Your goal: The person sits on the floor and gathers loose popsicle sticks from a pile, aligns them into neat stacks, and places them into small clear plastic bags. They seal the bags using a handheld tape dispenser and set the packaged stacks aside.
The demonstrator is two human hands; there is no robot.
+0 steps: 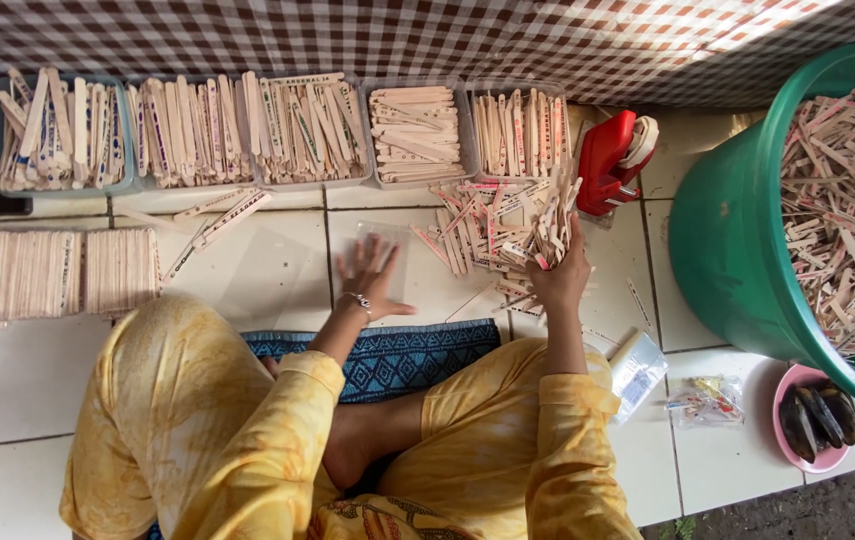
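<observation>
Sticks (498, 225), flat wooden ones, lie in a loose heap on the white tiled floor (278, 270), and the right hand (560, 272) is closed on a fanned bunch of them at the heap's edge. Left hand (370, 280) is spread open, palm down over a clear plastic sheet (388, 240). Beyond both hands sits a row of trays (418, 135) packed with sorted sticks, against a checkered cloth (448, 35). Off past the right hand, a green tub (728, 250) holds loads more.

I log the person's clothing: a loose yellow tie-dye tunic with long sleeves and hemmed cuffs, matching yellow trousers, bare feet. On the left hand (370, 280) side, a thin silver bracelet circles the wrist; right hand (560, 275) unadorned.
</observation>
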